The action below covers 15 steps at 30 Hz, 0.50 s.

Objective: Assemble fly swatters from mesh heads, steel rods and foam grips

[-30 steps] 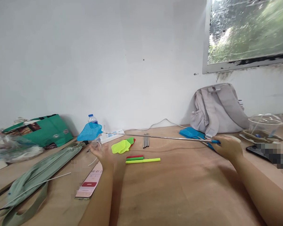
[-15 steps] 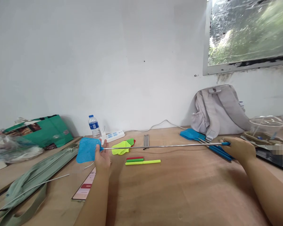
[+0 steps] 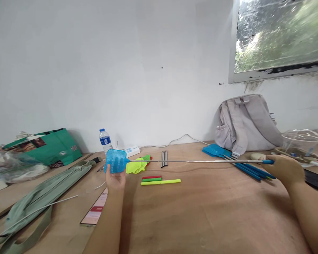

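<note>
A blue fly swatter (image 3: 117, 159) with a thin metal rod stretches level across the view above the table. My left hand (image 3: 116, 181) grips its mesh head, thumb in front and the other fingers mostly hidden behind. At the far end, my right hand (image 3: 290, 171) is closed around the short blue handle (image 3: 267, 162). Behind the rod lie yellow, green and red swatter heads (image 3: 136, 165) and several metal tubes (image 3: 164, 159). Nearer me are a red, a green and a yellow handle piece (image 3: 161, 182). More blue swatters (image 3: 214, 150) lie near my right hand.
A grey backpack (image 3: 247, 123) leans on the wall, beside a clear plastic tub (image 3: 300, 143). On the left are a green bag (image 3: 53, 148), a grey-green fabric case (image 3: 47, 194) and a phone (image 3: 95, 211). A water bottle (image 3: 105, 141) stands near a white power strip (image 3: 133, 151).
The swatter has shifted to the right together with my right hand. My left hand, earlier at the neck of the swatter, now grips its mesh head.
</note>
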Tool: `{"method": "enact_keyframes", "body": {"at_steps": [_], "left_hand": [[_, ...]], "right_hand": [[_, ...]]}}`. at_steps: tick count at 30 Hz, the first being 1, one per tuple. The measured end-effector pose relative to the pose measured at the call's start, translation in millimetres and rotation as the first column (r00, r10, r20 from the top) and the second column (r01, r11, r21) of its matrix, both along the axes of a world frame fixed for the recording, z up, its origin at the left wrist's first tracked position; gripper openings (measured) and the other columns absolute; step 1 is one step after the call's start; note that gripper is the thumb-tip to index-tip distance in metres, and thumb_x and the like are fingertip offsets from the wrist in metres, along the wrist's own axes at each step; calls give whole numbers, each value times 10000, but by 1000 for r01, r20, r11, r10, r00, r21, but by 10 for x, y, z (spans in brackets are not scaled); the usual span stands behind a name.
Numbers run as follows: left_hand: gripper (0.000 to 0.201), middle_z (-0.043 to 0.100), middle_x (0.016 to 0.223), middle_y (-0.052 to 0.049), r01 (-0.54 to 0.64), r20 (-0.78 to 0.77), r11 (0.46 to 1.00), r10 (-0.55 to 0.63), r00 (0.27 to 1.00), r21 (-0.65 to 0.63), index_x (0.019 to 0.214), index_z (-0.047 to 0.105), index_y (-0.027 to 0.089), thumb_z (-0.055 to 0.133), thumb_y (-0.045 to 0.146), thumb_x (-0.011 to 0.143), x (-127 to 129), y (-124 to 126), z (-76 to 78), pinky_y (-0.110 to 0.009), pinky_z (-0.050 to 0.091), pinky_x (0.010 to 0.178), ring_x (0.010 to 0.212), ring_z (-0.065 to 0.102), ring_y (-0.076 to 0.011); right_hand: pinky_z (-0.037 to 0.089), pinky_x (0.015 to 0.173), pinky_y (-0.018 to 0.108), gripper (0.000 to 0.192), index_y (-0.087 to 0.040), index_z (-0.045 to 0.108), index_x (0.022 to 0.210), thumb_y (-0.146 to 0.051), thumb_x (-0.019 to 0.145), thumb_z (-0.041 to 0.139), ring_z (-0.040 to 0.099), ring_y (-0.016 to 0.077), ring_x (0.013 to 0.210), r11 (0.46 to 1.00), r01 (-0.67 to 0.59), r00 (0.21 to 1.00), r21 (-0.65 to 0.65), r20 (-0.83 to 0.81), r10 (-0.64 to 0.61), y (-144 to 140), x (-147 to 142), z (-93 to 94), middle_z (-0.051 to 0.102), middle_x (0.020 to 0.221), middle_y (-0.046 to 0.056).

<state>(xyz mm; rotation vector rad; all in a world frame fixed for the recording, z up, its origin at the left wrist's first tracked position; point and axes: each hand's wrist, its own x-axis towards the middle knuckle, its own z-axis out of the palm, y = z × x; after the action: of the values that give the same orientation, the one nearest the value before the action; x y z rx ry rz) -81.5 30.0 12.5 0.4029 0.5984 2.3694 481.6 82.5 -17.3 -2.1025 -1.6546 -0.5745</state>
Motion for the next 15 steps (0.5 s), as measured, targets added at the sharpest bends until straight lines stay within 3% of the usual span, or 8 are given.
{"method": "enact_keyframes", "body": {"at_steps": [6, 10, 15], "left_hand": [[182, 651, 915, -8, -230, 61, 964, 240, 969, -134, 867, 579, 198, 442, 312, 829, -41, 41, 22, -250, 497, 764, 916, 588, -125], [200, 587, 1079, -10, -320, 64, 907, 350, 935, -275, 951, 519, 211, 488, 338, 798, -57, -3, 1, -242, 525, 693, 947, 572, -131], [273, 555, 1112, -11, -345, 65, 884, 383, 921, -316, 999, 471, 239, 522, 372, 766, -59, -13, -23, -261, 538, 650, 945, 570, -145]], "right_hand": [[313, 563, 280, 296, -237, 603, 614, -478, 718, 465, 545, 232, 689, 993, -79, 997, -90, -33, 76, -47, -200, 68, 608, 697, 93], [310, 563, 289, 329, -256, 645, 744, -512, 716, 441, 550, 249, 719, 983, -110, 992, -150, -76, 99, -55, -315, 142, 635, 771, 97], [314, 574, 305, 363, -256, 670, 816, -524, 685, 463, 557, 272, 795, 960, -103, 990, -261, -120, 73, -58, -326, 247, 639, 909, 110]]}}
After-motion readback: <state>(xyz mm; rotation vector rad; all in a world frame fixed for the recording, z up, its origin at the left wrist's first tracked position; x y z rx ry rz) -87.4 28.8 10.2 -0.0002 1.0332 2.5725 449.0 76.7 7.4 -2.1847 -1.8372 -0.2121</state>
